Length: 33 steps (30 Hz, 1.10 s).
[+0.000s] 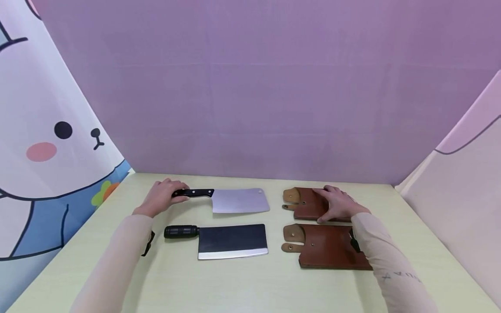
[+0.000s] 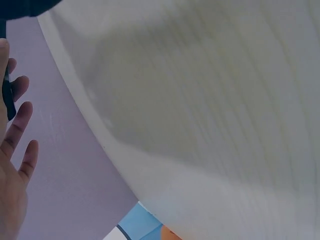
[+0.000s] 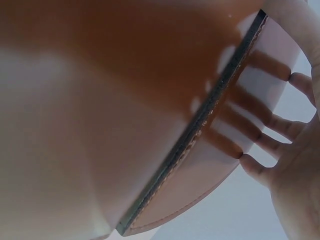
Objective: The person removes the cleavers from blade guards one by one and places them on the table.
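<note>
At the back left, my left hand [image 1: 162, 198] pinches the black riveted handle of a cleaver [image 1: 240, 201], whose pale blade points right. In the left wrist view, my left hand [image 2: 12, 170] shows at the edge beside the dark handle end [image 2: 9, 100]. My right hand [image 1: 338, 203] grips a brown leather knife sheath [image 1: 307, 208] across its width, thumb at the near edge and fingers at the far edge. In the right wrist view, the fingertips of my right hand [image 3: 295, 145] touch the stitched leather's glossy edge.
Nearer me lies a second cleaver [image 1: 232, 239] with a dark blade and black ribbed handle. To its right, a larger brown leather sheath [image 1: 332, 252] with tan snap straps lies under my right forearm. A purple cloth backdrop [image 1: 250, 95] rises behind the pale table [image 1: 219, 287].
</note>
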Tool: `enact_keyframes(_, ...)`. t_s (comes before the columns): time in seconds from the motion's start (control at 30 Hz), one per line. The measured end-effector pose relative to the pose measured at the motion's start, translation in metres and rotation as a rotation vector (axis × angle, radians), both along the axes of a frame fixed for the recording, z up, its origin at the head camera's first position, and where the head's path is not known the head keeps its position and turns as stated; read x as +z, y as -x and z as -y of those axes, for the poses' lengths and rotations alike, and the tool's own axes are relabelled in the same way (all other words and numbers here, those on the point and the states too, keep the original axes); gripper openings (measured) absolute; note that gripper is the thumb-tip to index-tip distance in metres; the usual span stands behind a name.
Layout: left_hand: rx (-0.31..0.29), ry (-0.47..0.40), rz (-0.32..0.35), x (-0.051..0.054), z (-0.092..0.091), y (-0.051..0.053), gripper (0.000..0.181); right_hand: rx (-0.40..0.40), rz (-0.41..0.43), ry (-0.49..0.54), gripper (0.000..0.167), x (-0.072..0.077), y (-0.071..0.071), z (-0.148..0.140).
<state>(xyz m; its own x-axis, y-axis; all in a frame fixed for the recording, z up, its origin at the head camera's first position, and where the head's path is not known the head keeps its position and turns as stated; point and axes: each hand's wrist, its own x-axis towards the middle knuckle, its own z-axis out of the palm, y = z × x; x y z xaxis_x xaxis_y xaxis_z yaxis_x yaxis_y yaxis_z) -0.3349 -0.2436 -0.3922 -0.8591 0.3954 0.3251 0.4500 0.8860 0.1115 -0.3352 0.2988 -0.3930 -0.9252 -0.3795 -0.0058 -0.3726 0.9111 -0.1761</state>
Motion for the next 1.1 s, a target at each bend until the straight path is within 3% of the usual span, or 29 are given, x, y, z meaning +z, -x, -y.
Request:
enact_keyframes(0.33, 0.007, 0.023, -0.006, 0.0013, 0.0021, -0.0019, 0.031, 0.006, 0.062, 0.014, 0.100, 0.0011, 0.0030, 0.0002)
enact_keyframes(0.7, 0.035, 0.081, 0.020, -0.0050, 0.0059, 0.0027, 0.033, 0.025, 0.107, 0.020, 0.101, 0.0046, 0.0047, 0.0026)
enact_keyframes(1.1, 0.052, 0.133, 0.026, -0.0038, 0.0033, -0.0023, 0.031, -0.006, 0.203, 0.027, 0.103, 0.0016, 0.0079, 0.0024)
